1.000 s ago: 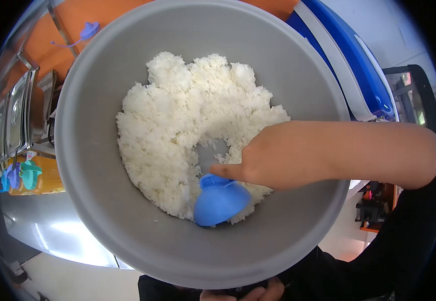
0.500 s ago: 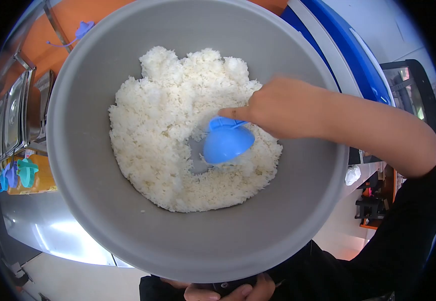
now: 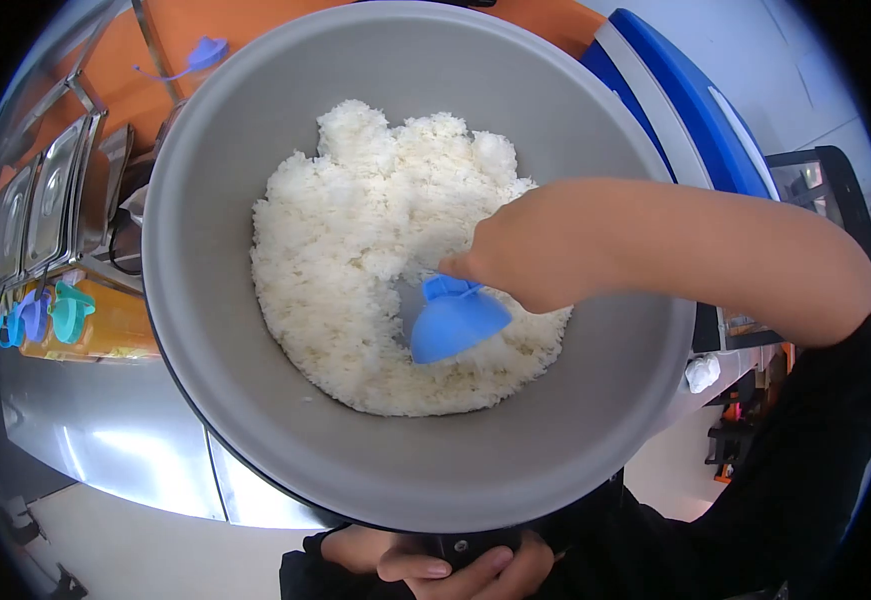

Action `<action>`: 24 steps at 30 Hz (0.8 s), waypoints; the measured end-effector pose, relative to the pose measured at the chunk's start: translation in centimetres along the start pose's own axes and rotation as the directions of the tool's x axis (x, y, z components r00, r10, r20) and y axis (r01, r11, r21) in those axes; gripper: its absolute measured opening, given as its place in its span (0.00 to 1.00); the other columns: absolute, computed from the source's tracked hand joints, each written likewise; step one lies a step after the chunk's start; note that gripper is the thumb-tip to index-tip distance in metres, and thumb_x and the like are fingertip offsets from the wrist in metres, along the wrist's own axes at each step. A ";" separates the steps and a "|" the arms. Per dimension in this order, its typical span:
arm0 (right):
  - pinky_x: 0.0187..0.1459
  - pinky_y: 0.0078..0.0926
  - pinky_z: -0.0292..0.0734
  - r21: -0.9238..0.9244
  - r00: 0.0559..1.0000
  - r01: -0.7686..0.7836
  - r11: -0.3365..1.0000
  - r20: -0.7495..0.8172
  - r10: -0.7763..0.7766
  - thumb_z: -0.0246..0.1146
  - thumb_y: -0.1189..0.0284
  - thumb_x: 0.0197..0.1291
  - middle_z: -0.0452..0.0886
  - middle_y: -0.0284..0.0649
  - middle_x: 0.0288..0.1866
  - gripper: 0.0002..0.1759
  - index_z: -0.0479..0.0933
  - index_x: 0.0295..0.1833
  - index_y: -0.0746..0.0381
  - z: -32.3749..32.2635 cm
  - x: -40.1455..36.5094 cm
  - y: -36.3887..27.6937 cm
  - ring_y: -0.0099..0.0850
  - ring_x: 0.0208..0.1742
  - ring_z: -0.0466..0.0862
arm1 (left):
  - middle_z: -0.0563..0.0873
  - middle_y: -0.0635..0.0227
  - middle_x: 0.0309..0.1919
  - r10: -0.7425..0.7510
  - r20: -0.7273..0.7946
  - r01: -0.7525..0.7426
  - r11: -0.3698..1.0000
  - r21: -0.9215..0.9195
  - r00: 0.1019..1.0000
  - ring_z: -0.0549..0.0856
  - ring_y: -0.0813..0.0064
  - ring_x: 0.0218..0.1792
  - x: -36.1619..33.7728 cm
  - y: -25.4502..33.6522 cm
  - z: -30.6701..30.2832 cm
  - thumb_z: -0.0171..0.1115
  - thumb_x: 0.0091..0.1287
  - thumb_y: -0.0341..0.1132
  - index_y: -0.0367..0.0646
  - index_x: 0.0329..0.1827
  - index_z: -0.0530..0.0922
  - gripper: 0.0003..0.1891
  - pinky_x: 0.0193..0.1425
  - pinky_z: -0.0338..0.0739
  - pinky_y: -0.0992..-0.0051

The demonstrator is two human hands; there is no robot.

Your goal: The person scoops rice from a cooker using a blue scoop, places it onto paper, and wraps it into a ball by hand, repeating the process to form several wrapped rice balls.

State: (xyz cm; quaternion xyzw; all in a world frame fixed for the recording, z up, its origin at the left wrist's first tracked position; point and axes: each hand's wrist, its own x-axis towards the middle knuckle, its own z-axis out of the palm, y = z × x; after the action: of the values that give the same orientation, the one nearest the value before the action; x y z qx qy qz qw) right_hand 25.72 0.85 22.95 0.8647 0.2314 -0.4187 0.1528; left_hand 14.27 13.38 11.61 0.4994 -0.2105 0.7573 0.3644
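Observation:
A large grey pot (image 3: 215,360) fills the middle of the view, with a mass of cooked white rice (image 3: 340,250) at its bottom. My right hand (image 3: 525,245) reaches in from the right, closed around a blue rice scoop (image 3: 460,325). The scoop's rounded back faces up, its lower edge at the rice by a bared patch of pot floor. At the near side of the pot, the fingers of my left hand (image 3: 465,575) wrap around a black handle (image 3: 460,546) below the rim.
Steel trays (image 3: 55,195) stand at the left, above an orange container (image 3: 120,320) with coloured bottle caps beside it. A steel counter (image 3: 115,430) runs along the lower left. A blue and white box (image 3: 690,110) stands behind the pot at the right.
My right hand and the scoop have moved toward the near side of the pot. The pot sits slightly further right and up in the view, and more of my left hand shows.

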 end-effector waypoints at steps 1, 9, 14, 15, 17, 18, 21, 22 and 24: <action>0.36 0.42 0.79 0.004 1.000 -0.020 1.000 -0.008 0.020 0.54 0.82 0.54 0.84 0.48 0.35 0.33 0.69 0.69 0.57 -0.1 -0.7 -0.3 0.44 0.36 0.85 | 0.74 0.99 0.25 -0.025 0.018 0.024 0.999 0.023 1.000 0.71 0.94 0.37 -0.1 0.3 -0.3 0.45 0.64 0.57 0.70 0.23 0.68 0.13 0.56 0.58 0.67; 0.38 0.42 0.79 0.120 0.998 0.015 0.993 0.051 -0.021 0.58 0.76 0.56 0.84 0.47 0.31 0.31 0.71 0.68 0.54 1.4 -3.3 0.7 0.44 0.33 0.85 | 0.74 0.99 0.23 -0.187 0.065 0.184 0.981 0.059 0.980 0.69 0.94 0.37 -0.2 1.5 -0.9 0.49 0.60 0.53 0.69 0.21 0.67 0.10 0.56 0.57 0.67; 0.44 0.43 0.78 0.229 0.985 0.038 0.973 0.155 -0.075 0.56 0.75 0.60 0.83 0.48 0.44 0.27 0.70 0.67 0.55 -0.1 -4.6 1.1 0.45 0.44 0.84 | 0.72 0.98 0.21 -0.140 0.018 0.140 0.989 -0.047 0.990 0.69 0.92 0.36 -0.4 1.3 -1.0 0.51 0.54 0.52 0.68 0.18 0.66 0.09 0.57 0.56 0.66; 0.44 0.43 0.78 0.233 0.984 0.042 0.972 0.157 -0.080 0.56 0.75 0.60 0.83 0.48 0.44 0.27 0.70 0.67 0.55 0.1 -4.5 1.4 0.45 0.44 0.84 | 0.72 0.98 0.21 -0.141 0.024 0.142 0.989 -0.046 0.990 0.69 0.92 0.36 -0.5 1.5 -1.2 0.51 0.54 0.52 0.68 0.18 0.66 0.09 0.57 0.56 0.66; 0.45 0.43 0.77 0.339 0.974 0.045 0.940 0.193 -0.117 0.56 0.75 0.60 0.83 0.48 0.43 0.28 0.68 0.68 0.54 0.4 -4.5 2.1 0.45 0.44 0.83 | 0.72 0.98 0.20 -0.225 0.019 0.225 0.974 0.002 0.974 0.68 0.92 0.35 -0.6 2.2 -1.7 0.53 0.51 0.50 0.68 0.17 0.65 0.09 0.57 0.56 0.66; 0.45 0.43 0.77 0.341 0.974 0.044 0.939 0.194 -0.116 0.56 0.75 0.60 0.83 0.48 0.43 0.28 0.68 0.68 0.54 0.5 -4.2 2.0 0.45 0.44 0.83 | 0.72 0.98 0.20 -0.227 0.020 0.227 0.974 0.001 0.974 0.68 0.92 0.35 -0.4 2.4 -2.1 0.53 0.51 0.50 0.68 0.17 0.65 0.09 0.57 0.56 0.66; 0.45 0.43 0.76 0.426 0.967 0.096 0.900 0.173 -0.185 0.56 0.74 0.61 0.83 0.48 0.43 0.27 0.68 0.68 0.57 1.4 -3.0 1.3 0.46 0.44 0.83 | 0.71 0.97 0.20 -0.310 0.139 0.317 0.948 -0.031 0.941 0.68 0.91 0.35 0.3 2.1 -2.3 0.53 0.50 0.49 0.68 0.17 0.66 0.08 0.57 0.56 0.67; 0.42 0.43 0.77 0.454 0.974 0.144 0.880 0.091 -0.206 0.55 0.74 0.63 0.83 0.51 0.37 0.29 0.64 0.71 0.58 2.2 -2.5 0.9 0.47 0.39 0.84 | 0.71 0.95 0.20 -0.246 0.144 0.262 0.960 -0.100 0.958 0.68 0.90 0.35 0.2 1.7 -2.1 0.53 0.50 0.49 0.68 0.17 0.67 0.07 0.57 0.56 0.66; 0.38 0.42 0.77 0.472 0.973 0.203 0.858 0.004 -0.233 0.55 0.74 0.64 0.82 0.54 0.31 0.31 0.60 0.73 0.60 2.0 -2.6 -0.7 0.48 0.34 0.84 | 0.71 0.94 0.20 -0.174 0.147 0.197 0.967 -0.162 0.974 0.68 0.90 0.35 0.1 1.0 -1.8 0.53 0.50 0.48 0.68 0.17 0.68 0.07 0.57 0.56 0.66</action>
State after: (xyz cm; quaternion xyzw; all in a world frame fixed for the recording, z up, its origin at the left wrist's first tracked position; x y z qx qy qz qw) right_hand 22.65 -0.19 23.75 0.8310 0.2151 -0.5027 -0.1021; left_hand 12.40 14.02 10.98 0.5319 -0.2522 0.6636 0.4616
